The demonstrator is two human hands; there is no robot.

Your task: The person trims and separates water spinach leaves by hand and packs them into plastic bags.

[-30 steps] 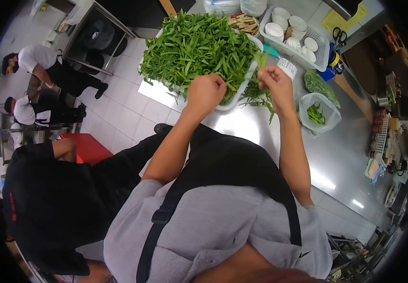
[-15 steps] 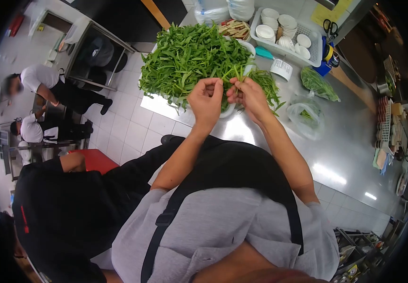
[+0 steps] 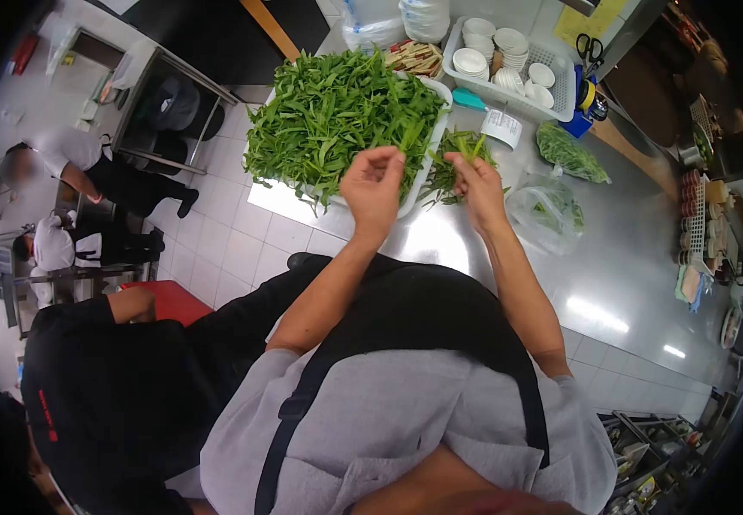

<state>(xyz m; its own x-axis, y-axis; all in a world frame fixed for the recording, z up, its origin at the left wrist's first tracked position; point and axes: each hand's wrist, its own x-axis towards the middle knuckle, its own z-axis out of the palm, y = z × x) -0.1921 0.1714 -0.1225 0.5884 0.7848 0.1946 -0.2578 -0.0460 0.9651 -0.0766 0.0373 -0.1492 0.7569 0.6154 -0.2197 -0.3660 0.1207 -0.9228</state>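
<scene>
A big heap of leafy greens [image 3: 337,120] fills a white plastic tray [image 3: 423,176] on the steel counter. Over the tray's near right side is my left hand [image 3: 371,193], its fingers curled to the thumb in a pinch; whatever it holds is too small to make out. To the right, my right hand [image 3: 481,189] has thumb and fingers closed at some pale green stems [image 3: 472,144], just above a smaller pile of greens [image 3: 444,176] lying beside the tray.
A white basket [image 3: 569,103] of small white bowls stands at the back, near a white labelled container [image 3: 502,129]. Bagged greens [image 3: 570,153] and a clear plastic bag [image 3: 543,210] lie right. A co-worker in black [image 3: 123,386] is close on my left; two people work farther off.
My right hand has moved right, away from my left hand and the tray, to over the small pile, with the stems. My left hand stays nearly in place. The view has shifted slightly.
</scene>
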